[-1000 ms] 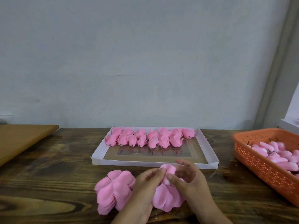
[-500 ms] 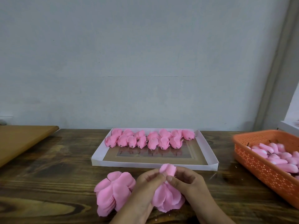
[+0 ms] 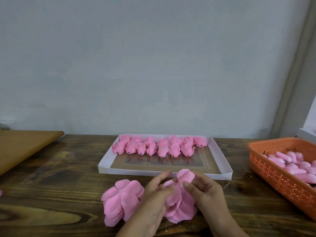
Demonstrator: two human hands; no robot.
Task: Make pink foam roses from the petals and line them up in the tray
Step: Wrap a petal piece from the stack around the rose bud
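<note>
Since a second ago the left hand (image 3: 158,190) has loosened, forefinger lifting, while the right hand (image 3: 204,189) pinches one petal (image 3: 185,175) atop the petal cluster (image 3: 179,206). Both hands grasp it; the tray (image 3: 220,161) lies at twelve o'clock, finished roses (image 3: 160,146) along its far edge. Fingertips beneath are hidden.

Matt pink foam petals (image 3: 177,202), glossy dark wood table (image 3: 59,168), perforated orange plastic basket (image 3: 277,177), white card tray (image 3: 220,159)
</note>
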